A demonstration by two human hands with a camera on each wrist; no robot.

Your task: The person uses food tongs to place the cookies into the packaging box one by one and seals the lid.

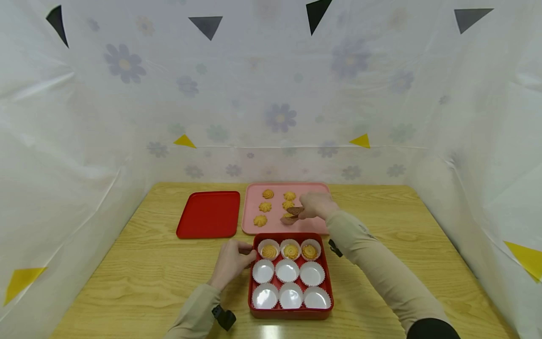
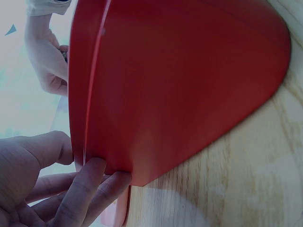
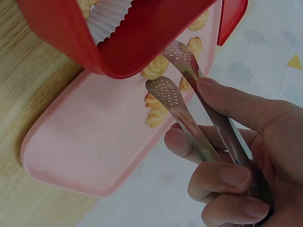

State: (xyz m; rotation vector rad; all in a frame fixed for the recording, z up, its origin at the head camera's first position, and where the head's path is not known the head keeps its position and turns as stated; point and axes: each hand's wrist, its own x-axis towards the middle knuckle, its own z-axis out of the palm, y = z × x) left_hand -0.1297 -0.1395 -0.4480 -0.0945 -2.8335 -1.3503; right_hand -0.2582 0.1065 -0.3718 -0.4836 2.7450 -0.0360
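In my right hand I hold metal tongs with perforated ends, over the pink tray. The tong ends stand apart around a piped golden cookie. Several more cookies lie on this tray. My left hand is at the far left corner of a deep red box; its fingertips rest against the outer wall, close to the rim. White paper cups line the box in three rows, and the three in the far row each hold a cookie.
A flat red tray lies left of the pink one on the wooden table. Behind the table hangs a pale flowered sheet, and similar white sheets close off both sides. The box stands right in front of the pink tray.
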